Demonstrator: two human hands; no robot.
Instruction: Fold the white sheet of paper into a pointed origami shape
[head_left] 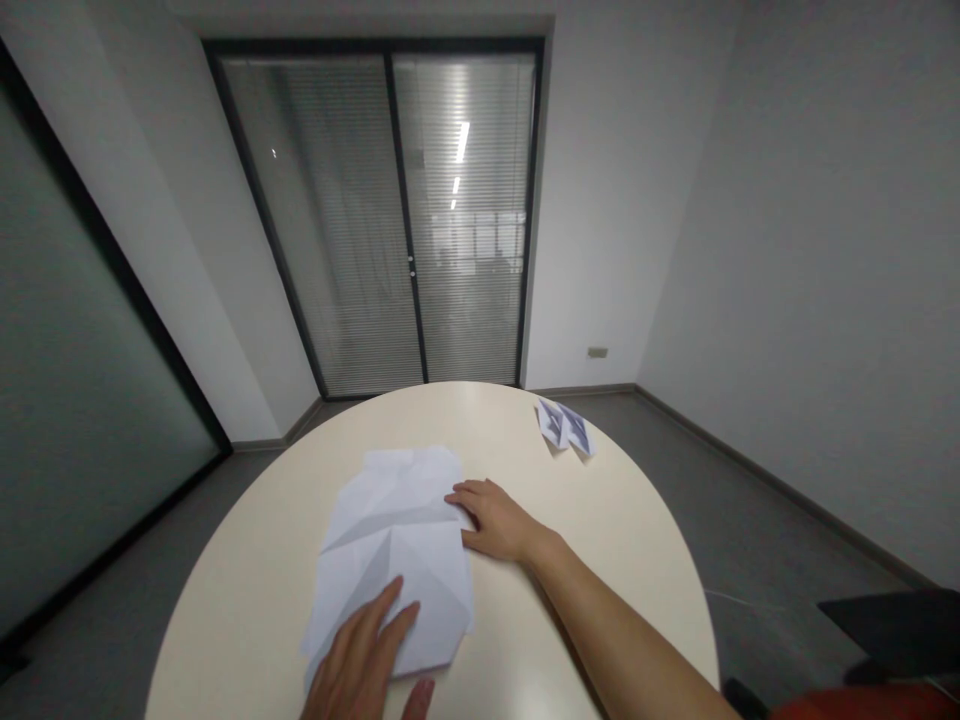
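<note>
A creased white sheet of paper (397,545) lies unfolded in the middle of the round cream table (247,580). My left hand (367,660) rests flat on the sheet's near edge, fingers spread and pointing away from me. At the sheet's right edge my right hand (495,520) lies palm down, its fingertips touching the paper. Neither hand grips anything.
A small folded paper piece (564,427) lies near the table's far right edge. Beyond the table are a grey floor, glass doors with blinds (397,220) and white walls. A dark chair part (892,630) shows at the lower right.
</note>
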